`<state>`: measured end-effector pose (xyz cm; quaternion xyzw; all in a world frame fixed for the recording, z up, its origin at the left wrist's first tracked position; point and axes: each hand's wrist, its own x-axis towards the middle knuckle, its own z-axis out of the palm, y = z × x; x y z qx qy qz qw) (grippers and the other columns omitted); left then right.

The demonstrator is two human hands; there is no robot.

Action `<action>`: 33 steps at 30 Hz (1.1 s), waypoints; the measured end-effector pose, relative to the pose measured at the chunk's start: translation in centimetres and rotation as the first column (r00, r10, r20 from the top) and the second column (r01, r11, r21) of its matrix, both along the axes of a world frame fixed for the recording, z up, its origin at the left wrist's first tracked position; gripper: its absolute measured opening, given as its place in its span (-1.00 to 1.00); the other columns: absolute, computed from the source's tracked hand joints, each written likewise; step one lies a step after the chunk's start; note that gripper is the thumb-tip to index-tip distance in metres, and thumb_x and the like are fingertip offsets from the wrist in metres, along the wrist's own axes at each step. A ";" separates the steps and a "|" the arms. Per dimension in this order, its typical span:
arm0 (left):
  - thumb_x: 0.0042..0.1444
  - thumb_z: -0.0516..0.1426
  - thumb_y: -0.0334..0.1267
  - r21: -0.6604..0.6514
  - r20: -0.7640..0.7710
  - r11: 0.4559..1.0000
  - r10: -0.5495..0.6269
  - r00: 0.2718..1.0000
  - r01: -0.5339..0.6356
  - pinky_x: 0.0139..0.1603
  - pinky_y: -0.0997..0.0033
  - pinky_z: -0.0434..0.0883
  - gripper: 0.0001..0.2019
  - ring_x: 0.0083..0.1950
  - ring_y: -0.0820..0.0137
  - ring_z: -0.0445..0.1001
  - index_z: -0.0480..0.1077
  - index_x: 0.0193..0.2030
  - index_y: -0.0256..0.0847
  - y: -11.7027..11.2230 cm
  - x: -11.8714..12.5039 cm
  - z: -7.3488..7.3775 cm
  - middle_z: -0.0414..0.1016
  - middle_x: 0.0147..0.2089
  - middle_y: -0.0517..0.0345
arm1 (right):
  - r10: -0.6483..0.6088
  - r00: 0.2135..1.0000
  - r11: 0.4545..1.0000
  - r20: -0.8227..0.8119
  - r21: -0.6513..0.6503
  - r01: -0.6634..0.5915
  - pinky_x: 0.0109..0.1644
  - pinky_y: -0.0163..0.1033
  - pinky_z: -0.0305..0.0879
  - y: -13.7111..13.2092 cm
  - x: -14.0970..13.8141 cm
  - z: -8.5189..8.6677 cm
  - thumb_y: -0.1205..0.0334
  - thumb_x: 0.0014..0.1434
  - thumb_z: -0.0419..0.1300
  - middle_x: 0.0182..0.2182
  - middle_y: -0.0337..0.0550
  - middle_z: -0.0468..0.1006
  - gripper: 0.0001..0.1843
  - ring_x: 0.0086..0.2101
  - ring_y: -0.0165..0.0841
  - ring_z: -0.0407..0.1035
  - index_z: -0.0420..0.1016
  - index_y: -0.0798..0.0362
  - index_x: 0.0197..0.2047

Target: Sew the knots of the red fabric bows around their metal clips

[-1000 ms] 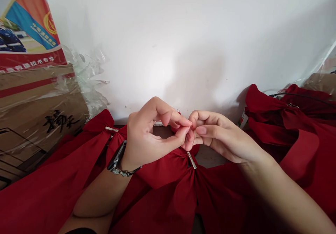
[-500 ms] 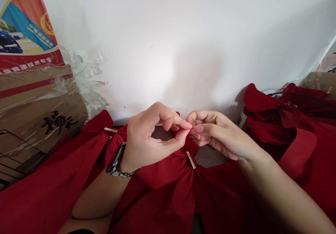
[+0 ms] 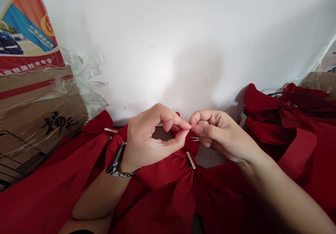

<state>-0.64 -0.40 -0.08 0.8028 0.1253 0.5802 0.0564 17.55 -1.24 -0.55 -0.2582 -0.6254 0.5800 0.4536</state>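
"That dark tabletop (image 3: 211, 156) is nearly buried in red, isn't it?"

"It is. Look at the middle of it: the left hand (image 3: 149, 139), a metal watch (image 3: 117, 158) on its wrist, has thumb and forefinger almost meeting on a tiny red tip, and the right hand (image 3: 220, 134) is curled tight up against them."

"Holding anything?"

"Too small to tell from here whether that's a fold of cloth or a thread. A thin silver sliver (image 3: 194, 139) pokes out just under the right hand's fingers, and I can't say what it is."

"And the cloth itself?"

"The red cloth (image 3: 168, 188) spreads out right below the grip, pinched into a gather by a metal clip (image 3: 191, 160) just beneath the fingertips. I'd judge it light, soft and floppy, so the firm place to take hold would be that gather at the clip, not the loose tails."

"What's further off?"

"A second clip (image 3: 110, 130) left of the grip, a heap of red bows (image 3: 286, 122) to the right, a plastic-wrapped cardboard box (image 3: 34, 111) far left with a printed banner (image 3: 28, 27) above it, and behind everything a white wall (image 3: 189, 45)."
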 end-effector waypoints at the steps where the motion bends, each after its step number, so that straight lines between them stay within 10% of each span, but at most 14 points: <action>1: -0.04 0.25 -0.53 -0.001 -0.004 1.000 -0.005 1.000 0.005 -0.28 0.27 0.56 -0.65 -0.40 0.38 0.57 0.14 -0.43 -0.09 0.0 0.0 0.0 0.58 -0.38 0.30 | -0.005 1.000 1.000 0.001 -0.008 0.005 -0.63 -0.42 -0.19 0.0 0.0 0.0 0.24 0.07 0.25 -0.70 -0.44 0.14 -0.86 -0.68 -0.63 -0.10 0.40 0.12 -0.41; 9: -0.06 0.24 -0.55 -0.167 0.054 0.984 -0.053 0.997 0.062 -0.36 0.40 0.55 -0.65 -0.37 0.40 0.58 0.13 -0.41 -0.12 0.4 -0.4 0.2 0.59 -0.35 0.24 | -0.017 1.000 0.998 0.024 0.061 0.016 -0.60 -0.39 -0.21 0.4 0.8 0.2 0.14 0.14 0.25 -0.69 -0.44 0.09 -0.82 -0.66 -0.59 -0.12 0.45 0.09 -0.30; 15: -0.05 0.23 -0.50 -0.565 0.000 0.821 -0.104 0.995 0.086 -0.50 0.58 0.45 -0.63 -0.48 0.51 0.53 0.05 -0.40 -0.14 2.4 -1.5 1.4 0.55 -0.43 0.25 | -0.239 0.971 0.943 0.016 0.242 0.228 -0.54 -0.33 -0.12 0.0 3.6 1.4 0.22 0.17 0.22 -0.62 -0.37 0.10 -0.85 -0.61 -0.53 -0.07 0.46 -0.01 -0.15; 20: -0.08 0.21 -0.51 -0.798 -0.109 0.590 -0.344 0.933 0.124 -0.41 0.60 0.46 -0.74 -0.39 0.51 0.54 0.20 -0.38 -0.18 4.6 -2.1 1.3 0.53 -0.42 0.23 | -0.521 0.854 0.745 0.005 0.491 0.452 -0.55 -0.28 -0.09 -0.3 5.0 2.0 0.31 0.12 0.26 -0.56 -0.28 0.27 -0.76 -0.59 -0.49 0.02 0.44 -0.07 -0.12; 25: -0.04 0.22 -0.41 -0.880 -0.278 0.456 -0.721 0.635 0.132 -0.47 0.51 0.48 -0.63 -0.45 0.45 0.50 0.48 -0.04 -0.14 5.8 -2.1 0.7 0.54 -0.39 0.14 | -0.811 0.584 0.439 0.044 0.705 0.557 -0.47 -0.27 0.01 1.2 5.1 1.6 0.30 0.18 0.20 -0.52 -0.25 0.32 -0.83 -0.56 -0.47 0.09 0.44 -0.01 -0.13; 28: -0.02 0.21 -0.37 -0.815 -0.432 0.561 -0.754 0.494 0.145 -0.37 0.47 0.53 -0.70 -0.35 0.37 0.55 0.57 -0.11 -0.06 5.7 -2.1 0.9 0.59 -0.30 0.07 | -0.782 0.598 0.507 0.174 0.735 0.450 -0.47 -0.30 0.00 2.4 5.1 1.1 0.19 0.22 0.17 -0.57 -0.31 0.24 -0.81 -0.57 -0.47 0.06 0.42 0.01 -0.09; 33: -0.02 0.19 -0.44 -0.763 -0.614 0.635 -0.771 0.172 0.121 -0.12 0.44 0.50 -0.71 -0.26 0.33 0.57 0.61 -0.21 0.00 4.8 -1.7 1.4 0.62 -0.27 0.14 | -0.457 0.703 0.805 0.545 0.590 0.066 -0.48 -0.34 -0.04 4.6 4.8 -0.1 -0.01 0.26 0.12 -0.63 -0.37 0.16 -0.71 -0.59 -0.49 0.00 0.43 0.04 -0.16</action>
